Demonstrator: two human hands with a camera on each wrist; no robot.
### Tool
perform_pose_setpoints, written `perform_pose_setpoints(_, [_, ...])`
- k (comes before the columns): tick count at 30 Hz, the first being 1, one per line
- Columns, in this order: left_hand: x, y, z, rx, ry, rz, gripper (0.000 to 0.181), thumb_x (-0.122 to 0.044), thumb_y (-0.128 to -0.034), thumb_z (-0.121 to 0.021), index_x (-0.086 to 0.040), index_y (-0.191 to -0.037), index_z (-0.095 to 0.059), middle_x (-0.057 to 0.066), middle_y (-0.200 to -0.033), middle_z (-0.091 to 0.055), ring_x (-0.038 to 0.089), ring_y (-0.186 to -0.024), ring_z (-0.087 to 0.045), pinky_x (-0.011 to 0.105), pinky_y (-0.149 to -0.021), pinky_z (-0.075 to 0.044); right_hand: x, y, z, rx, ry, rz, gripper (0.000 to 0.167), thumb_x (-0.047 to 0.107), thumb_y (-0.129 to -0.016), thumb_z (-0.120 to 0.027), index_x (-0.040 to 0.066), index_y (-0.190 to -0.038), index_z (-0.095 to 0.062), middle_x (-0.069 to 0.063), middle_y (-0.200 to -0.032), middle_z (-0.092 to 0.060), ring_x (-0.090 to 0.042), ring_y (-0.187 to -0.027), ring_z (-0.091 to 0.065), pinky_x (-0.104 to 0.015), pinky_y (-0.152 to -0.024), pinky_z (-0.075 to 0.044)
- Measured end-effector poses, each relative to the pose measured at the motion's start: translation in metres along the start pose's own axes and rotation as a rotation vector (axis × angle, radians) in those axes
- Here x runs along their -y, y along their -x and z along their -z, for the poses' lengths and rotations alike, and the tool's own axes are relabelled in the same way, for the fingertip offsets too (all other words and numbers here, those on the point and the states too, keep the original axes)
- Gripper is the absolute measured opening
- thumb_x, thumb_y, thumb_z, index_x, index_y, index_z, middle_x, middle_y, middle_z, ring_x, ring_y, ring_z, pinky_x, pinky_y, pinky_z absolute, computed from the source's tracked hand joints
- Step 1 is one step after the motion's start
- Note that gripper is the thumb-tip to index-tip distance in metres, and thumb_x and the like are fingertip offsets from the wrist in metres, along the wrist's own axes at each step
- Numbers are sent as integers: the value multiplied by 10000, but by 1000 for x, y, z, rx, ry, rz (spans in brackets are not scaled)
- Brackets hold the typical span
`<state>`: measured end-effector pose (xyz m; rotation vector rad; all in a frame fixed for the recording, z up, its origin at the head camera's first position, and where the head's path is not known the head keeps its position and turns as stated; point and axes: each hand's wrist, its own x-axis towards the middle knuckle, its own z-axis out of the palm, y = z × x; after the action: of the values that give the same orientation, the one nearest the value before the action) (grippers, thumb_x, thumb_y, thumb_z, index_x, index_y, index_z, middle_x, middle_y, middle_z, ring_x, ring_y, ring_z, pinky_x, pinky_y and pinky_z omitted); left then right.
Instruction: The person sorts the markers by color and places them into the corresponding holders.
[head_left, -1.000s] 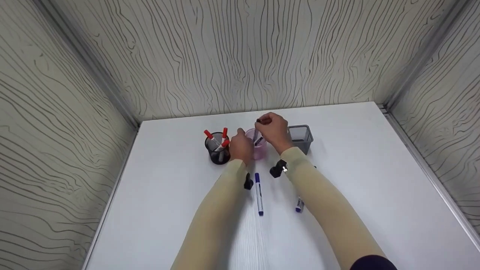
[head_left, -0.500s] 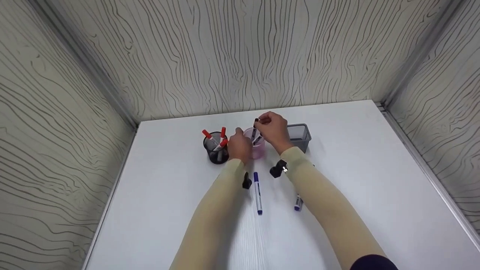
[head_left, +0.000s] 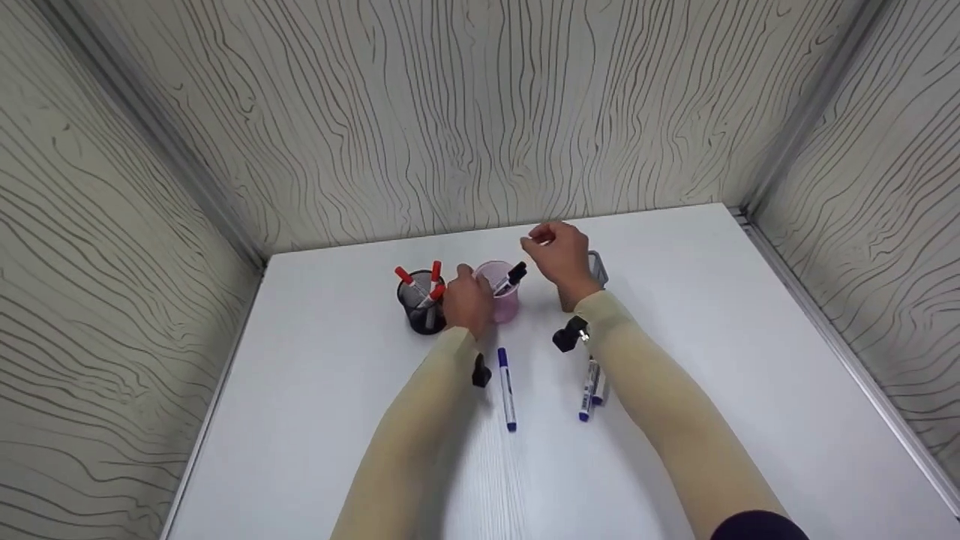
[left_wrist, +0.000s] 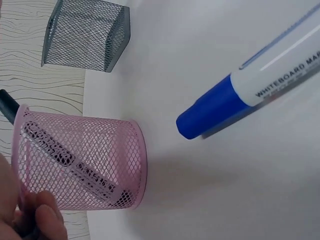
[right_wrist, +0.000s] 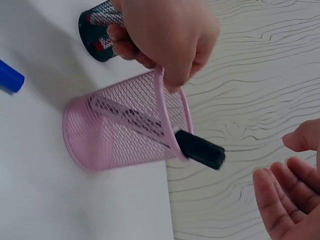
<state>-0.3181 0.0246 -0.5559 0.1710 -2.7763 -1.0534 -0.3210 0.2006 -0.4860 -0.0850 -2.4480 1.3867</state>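
Note:
My left hand (head_left: pixel 468 301) grips the rim of a pink mesh pen cup (right_wrist: pixel 120 122), with the thumb on the inside edge in the right wrist view. The cup stands upright on the table. Black-capped marker (right_wrist: pixel 200 149) leans in it, cap over the rim; whether a second lies right against it is hard to tell. To the right of the cup, my right hand (head_left: pixel 562 255) hovers with fingers loosely bent and nothing between them. A blue-capped whiteboard marker (left_wrist: pixel 215 112) lies on the table in front of the cup.
Left of my left hand stands a black mesh cup (head_left: pixel 420 307) holding red-capped markers (head_left: pixel 436 271). Behind my right hand, a grey mesh box (left_wrist: pixel 87 35) is partly hidden. Two blue-ended markers (head_left: pixel 586 394) lie beside my right forearm. Patterned walls (head_left: pixel 480 112) enclose the white table (head_left: pixel 315 420).
My right hand has let go of the black-capped marker and moved right, away from the cup. The marker now leans against the cup's right rim. My left hand keeps its hold.

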Motion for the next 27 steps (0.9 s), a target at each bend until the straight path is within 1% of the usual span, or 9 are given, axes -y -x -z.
perform_pose_setpoints(3, [0, 4, 6, 0, 32, -28, 396, -276, -1178, -566, 19, -1428, -650, 316, -1210, -834, 470, -1137, -836, 608, -986, -666, -5, -6, 18, 50, 39, -42, 300, 322, -1062, -800, 32, -1131, -835, -166, -1127, -832, -258, -1024, -745, -339, -909, -557])
perform_pose_setpoints(5, [-1, 6, 11, 4, 47, -49, 411, -297, -1178, -568, 12, -1440, -642, 314, -1220, -830, 459, -1130, -832, 599, -996, -662, -10, -13, 34, 101, 17, -127, 380, 396, -1094, -767, 30, -1171, -831, -109, -1109, -819, -172, -962, -742, -269, -866, -588])
perform_pose_setpoints(9, [-1, 9, 24, 14, 100, -96, 324, -284, -1163, -593, -10, -1304, -695, 254, -1122, -826, 384, -1018, -792, 528, -946, -641, -20, -32, 67, 207, -167, -404, 461, 446, -1131, -719, 11, -1276, -771, -19, -1067, -778, -78, -851, -753, -200, -792, -649])
perform_pose_setpoints(11, [0, 13, 32, 25, 151, -111, 270, -264, -1144, -617, -24, -1184, -734, 195, -1048, -808, 319, -959, -735, 474, -914, -610, -27, -41, 81, 259, -256, -538, 459, 437, -1142, -713, 16, -1327, -724, -2, -1084, -753, -76, -903, -757, -200, -845, -664])
perform_pose_setpoints(13, [1, 17, 40, 52, 201, -119, 254, -255, -1126, -649, -31, -1082, -760, 156, -989, -782, 274, -923, -681, 430, -888, -575, -37, -48, 94, 290, -290, -630, 424, 402, -1142, -727, 30, -1343, -694, 1, -1075, -737, -89, -937, -754, -203, -882, -667])
perform_pose_setpoints(16, [2, 27, 51, 120, 243, -99, 266, -280, -1101, -705, -43, -1013, -786, 116, -981, -778, 223, -915, -653, 355, -854, -544, -55, -53, 106, 293, -280, -711, 334, 329, -1125, -763, 62, -1313, -694, -3, -1059, -722, -105, -969, -739, -204, -884, -667])
perform_pose_setpoints(21, [9, 43, 63, 325, 274, 28, 292, -320, -1103, -711, -45, -1079, -804, 114, -1027, -816, 193, -899, -722, 283, -777, -556, -79, -52, 107, 307, -244, -774, 277, 231, -1091, -800, 74, -1308, -730, -19, -1063, -722, -109, -932, -714, -193, -840, -655])
perform_pose_setpoints(24, [15, 51, 64, 461, 303, 123, 284, -317, -1109, -715, -47, -1160, -788, 145, -1122, -821, 206, -932, -765, 296, -807, -630, -87, -49, 104, 340, -228, -790, 307, 208, -1080, -808, 65, -1343, -740, -42, -1129, -723, -120, -979, -723, -190, -865, -651])
perform_pose_setpoints(27, [22, 59, 60, 550, 311, 175, 287, -298, -1096, -747, -26, -1187, -774, 191, -1186, -817, 223, -943, -789, 329, -842, -684, -91, -44, 103, 351, -238, -820, 322, 196, -1078, -807, 65, -1365, -743, -50, -1188, -731, -128, -1051, -724, -186, -889, -642])
